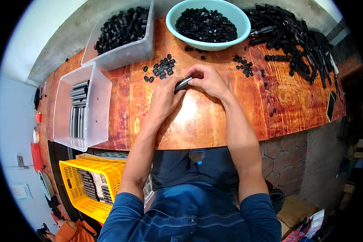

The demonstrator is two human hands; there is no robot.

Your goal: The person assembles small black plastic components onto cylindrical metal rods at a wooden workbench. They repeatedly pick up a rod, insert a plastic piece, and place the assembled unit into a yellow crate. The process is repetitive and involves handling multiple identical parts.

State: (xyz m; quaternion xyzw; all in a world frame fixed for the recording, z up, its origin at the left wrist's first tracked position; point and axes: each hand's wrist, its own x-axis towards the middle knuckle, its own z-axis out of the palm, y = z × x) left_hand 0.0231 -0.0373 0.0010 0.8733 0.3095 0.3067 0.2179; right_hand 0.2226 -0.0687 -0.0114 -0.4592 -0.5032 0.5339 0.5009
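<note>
Over the middle of the wooden table, a short dark metallic tube [183, 84] is held between both hands. My left hand [165, 94] is closed around its left side, and its fingers are partly hidden. Thumb and fingers of my right hand [209, 82] pinch the upper right end. Just beyond my left hand lies a loose group of small black ring-like caps [164, 67]. A second scatter of smaller black pieces [243, 66] sits to the right, past my right hand. Whether a small piece is between my right fingertips, I cannot make out.
A light-blue basin [207, 45] of black pieces stands at the back. Leftward are a clear bin [129, 55] of black caps and another bin [101, 97] with metallic tubes [77, 122]. Black parts [300, 50] heap back right. Below left sits a yellow crate [116, 172]; a person [73, 232] is beyond.
</note>
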